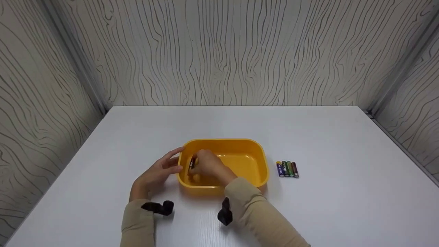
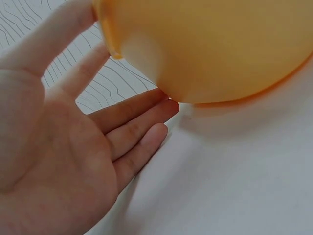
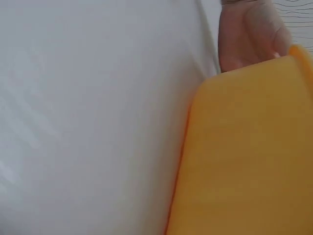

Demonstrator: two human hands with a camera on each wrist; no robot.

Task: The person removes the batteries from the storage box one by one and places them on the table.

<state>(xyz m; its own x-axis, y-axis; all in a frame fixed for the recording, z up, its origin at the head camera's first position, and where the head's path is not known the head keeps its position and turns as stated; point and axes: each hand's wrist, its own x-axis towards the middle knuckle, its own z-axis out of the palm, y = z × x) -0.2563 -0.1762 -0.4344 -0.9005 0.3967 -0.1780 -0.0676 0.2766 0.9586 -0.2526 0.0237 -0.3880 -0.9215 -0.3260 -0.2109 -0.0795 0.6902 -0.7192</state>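
Observation:
A yellow plastic box stands on the white table. Inside it, near the left wall, my right hand pinches a dark battery with a red end. Some of those fingertips are hidden behind the hand, and the box wall hides them in the right wrist view. My left hand rests against the outside of the box's left wall, its thumb and index finger at the rim. The left wrist view shows this hand's fingers nearly straight beside the box wall.
Several batteries lie side by side in a row to the right of the box. Patterned panels enclose the table at the back and both sides. A black wrist camera mount sticks out from the right sleeve, close to the box's front.

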